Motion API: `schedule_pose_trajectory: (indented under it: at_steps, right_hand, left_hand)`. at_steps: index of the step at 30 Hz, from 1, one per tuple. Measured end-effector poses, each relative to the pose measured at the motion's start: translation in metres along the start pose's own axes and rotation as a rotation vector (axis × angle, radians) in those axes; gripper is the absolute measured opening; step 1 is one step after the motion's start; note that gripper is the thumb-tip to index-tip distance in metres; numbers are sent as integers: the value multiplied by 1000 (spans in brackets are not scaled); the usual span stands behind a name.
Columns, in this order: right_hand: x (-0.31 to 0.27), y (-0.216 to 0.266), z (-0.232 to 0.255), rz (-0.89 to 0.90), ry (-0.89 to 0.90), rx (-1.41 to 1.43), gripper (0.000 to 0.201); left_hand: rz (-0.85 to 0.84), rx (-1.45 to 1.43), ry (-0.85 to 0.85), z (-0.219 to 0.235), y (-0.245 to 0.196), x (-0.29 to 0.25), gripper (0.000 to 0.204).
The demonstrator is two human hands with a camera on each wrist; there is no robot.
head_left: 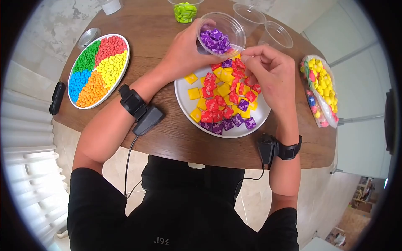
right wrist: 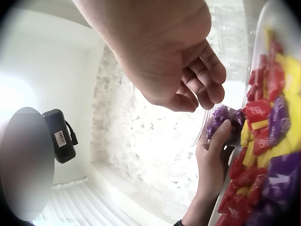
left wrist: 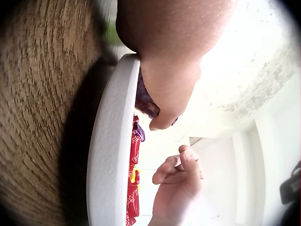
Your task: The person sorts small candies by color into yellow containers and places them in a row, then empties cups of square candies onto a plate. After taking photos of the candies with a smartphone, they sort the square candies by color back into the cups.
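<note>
My left hand (head_left: 188, 48) holds a clear plastic cup (head_left: 238, 31) tilted over the far edge of a white plate (head_left: 181, 102). Purple wrapped candies (head_left: 214, 41) lie inside the cup. At the cup's near right rim is my right hand (head_left: 272, 69), its fingers loosely bent and nothing visible between them in the right wrist view. Red wrapped candies (head_left: 212, 104) and yellow ones (head_left: 194, 93) are spread over the plate, with several purple pieces (head_left: 227, 124) along its near edge. In the left wrist view, the thumb of the left hand (left wrist: 171, 89) lies against the cup.
A round plate (head_left: 127, 69) of small candies sorted by colour stands at the left. Behind are a cup of green candies (head_left: 185, 12) and two clear cups (head_left: 250, 19). An open bag of bright candies (head_left: 321, 85) lies at the right table edge.
</note>
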State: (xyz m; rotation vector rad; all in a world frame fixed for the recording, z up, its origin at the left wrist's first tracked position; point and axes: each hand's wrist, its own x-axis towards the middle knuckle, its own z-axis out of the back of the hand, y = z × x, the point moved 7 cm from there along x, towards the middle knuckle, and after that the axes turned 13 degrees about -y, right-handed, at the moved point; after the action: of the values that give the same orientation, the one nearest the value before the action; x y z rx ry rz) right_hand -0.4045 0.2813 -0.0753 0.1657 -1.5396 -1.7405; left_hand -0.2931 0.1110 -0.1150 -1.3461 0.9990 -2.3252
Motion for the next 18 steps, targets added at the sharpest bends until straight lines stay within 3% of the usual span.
schedule_pose_trajectory:
  at_steps: [3,8,11,18]
  right_hand:
    - [4,-6,3,156,-10,-179,9]
    - [6,-6,8,243,-106,-271,10]
    - [2,2,9,376,-239,-306,9]
    - [-12,17,4,590,-350,-374,4]
  left_hand:
    - [-11,14,-2,0,-3,1,81]
    - [34,26,15,-2,1,-1,80]
    - [23,8,18,-2,2,-1,81]
    - [-3,28,10,-1,2,-1,82]
